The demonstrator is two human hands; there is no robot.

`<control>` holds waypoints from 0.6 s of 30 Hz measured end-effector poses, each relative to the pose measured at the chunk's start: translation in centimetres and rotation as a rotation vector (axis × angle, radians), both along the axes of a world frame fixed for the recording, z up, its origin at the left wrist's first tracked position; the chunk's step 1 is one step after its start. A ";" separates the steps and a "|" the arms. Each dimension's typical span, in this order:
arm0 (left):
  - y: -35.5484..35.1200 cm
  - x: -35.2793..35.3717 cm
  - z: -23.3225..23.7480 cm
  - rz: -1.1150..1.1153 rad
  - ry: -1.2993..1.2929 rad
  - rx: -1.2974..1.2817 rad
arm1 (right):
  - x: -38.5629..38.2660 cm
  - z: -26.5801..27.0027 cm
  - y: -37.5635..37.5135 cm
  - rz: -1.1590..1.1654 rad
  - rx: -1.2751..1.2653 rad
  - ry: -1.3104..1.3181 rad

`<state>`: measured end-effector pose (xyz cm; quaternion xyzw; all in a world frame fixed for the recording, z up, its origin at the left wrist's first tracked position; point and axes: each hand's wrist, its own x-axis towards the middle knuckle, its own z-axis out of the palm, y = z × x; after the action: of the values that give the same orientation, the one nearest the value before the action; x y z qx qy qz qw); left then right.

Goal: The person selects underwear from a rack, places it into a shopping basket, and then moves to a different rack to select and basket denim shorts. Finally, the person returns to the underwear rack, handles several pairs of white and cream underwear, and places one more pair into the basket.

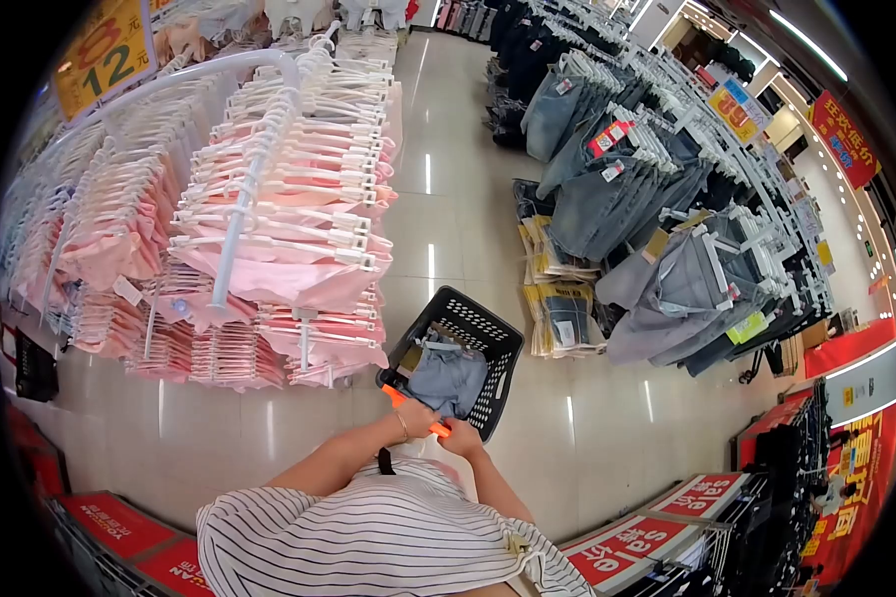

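A black perforated shopping basket [505, 350] stands in front of my body, with folded grey-blue denim clothing [448, 380] lying inside it. An orange handle [396, 396] runs along the basket's near side. My left hand [420, 418] is closed round this handle, a thin bracelet at its wrist. Just to the right, my right hand [461, 438] grips the same handle near its end.
Racks of pink garments [299, 229] on white hangers stand close on the left. On the right hang denim garments [592, 214], with packaged clothes [560, 316] beside them. A tiled aisle [430, 189] runs ahead between the racks. Red sale signs [627, 542] line the display behind me.
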<state>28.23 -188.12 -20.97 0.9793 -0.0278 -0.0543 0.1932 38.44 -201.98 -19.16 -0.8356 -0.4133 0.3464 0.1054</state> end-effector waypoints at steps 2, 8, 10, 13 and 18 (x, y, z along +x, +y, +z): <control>-0.2 0.8 -0.8 0.017 -0.024 0.011 | 1.1 0.2 0.1 0.025 0.006 0.002; -0.3 3.7 -0.4 0.094 -0.004 0.026 | 5.2 -0.3 0.8 0.108 0.017 0.005; -0.3 4.6 -0.3 0.112 -0.005 0.032 | 6.6 -0.3 1.1 0.147 0.025 0.002; -0.1 6.4 -0.3 0.156 -0.064 0.005 | 8.7 0.6 1.7 0.184 0.032 0.004; 1.0 10.2 -0.4 0.228 -0.054 0.005 | 13.1 0.1 3.6 0.212 0.046 -0.024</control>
<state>38.43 -187.09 -21.36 0.9776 0.0786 -0.0055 0.1949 51.51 -198.40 -19.07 -0.7886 -0.5083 0.3360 0.0827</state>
